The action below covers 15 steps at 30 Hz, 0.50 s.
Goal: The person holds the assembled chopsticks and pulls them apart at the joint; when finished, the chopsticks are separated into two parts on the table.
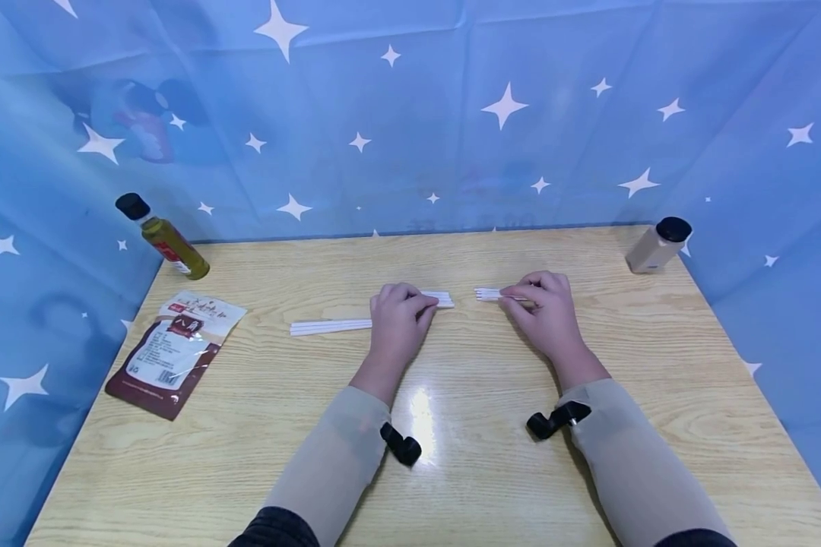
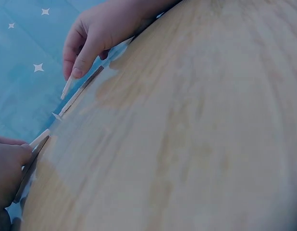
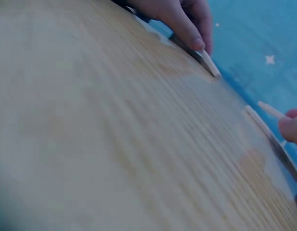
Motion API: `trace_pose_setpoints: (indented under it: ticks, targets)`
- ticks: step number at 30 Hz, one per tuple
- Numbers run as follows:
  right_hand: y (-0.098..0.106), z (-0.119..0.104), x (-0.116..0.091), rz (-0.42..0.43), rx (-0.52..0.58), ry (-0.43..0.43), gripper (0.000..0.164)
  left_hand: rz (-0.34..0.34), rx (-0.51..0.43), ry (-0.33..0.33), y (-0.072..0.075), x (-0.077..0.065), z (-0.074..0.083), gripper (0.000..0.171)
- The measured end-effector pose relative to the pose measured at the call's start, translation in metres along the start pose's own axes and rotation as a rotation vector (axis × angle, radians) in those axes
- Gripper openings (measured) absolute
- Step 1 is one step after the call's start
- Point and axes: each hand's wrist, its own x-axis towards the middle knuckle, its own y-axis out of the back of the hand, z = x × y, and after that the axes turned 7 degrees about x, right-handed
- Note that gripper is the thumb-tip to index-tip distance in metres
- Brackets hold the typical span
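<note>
Slim white sticks lie in small groups on the wooden table. My left hand [image 1: 398, 319] pinches one group of white sticks [image 1: 441, 298], whose ends stick out past the thumb to the right. Another group of sticks [image 1: 330, 327] runs out to the left of that hand, partly hidden by it. Across a short gap, my right hand [image 1: 543, 308] pinches a white stick [image 2: 66, 89] between thumb and finger; in the left wrist view it is raised a little above the table. Beneath it, more sticks [image 1: 486, 293] lie on the table.
An oil bottle [image 1: 175, 248] with a black cap stands at the back left. In front of it lies a brown and white pouch [image 1: 167, 357]. A black-capped jar [image 1: 657, 245] stands back right. Behind the table [image 1: 465, 486] hangs a blue star-patterned curtain [image 1: 445, 167].
</note>
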Motion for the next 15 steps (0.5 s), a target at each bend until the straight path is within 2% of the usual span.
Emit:
trace_pose_setpoints:
  ticks: [7, 15]
  targets:
    - [0.0014, 0.0045, 0.0009, -0.051, -0.007, 0.011, 0.011, -0.004, 0.022, -0.005, -0.0002, 0.0015, 0.0016, 0.007]
    - [0.0009, 0.0036, 0.0009, -0.096, -0.047, -0.037, 0.009, 0.009, 0.042, 0.001, -0.0022, 0.0023, 0.0002, 0.006]
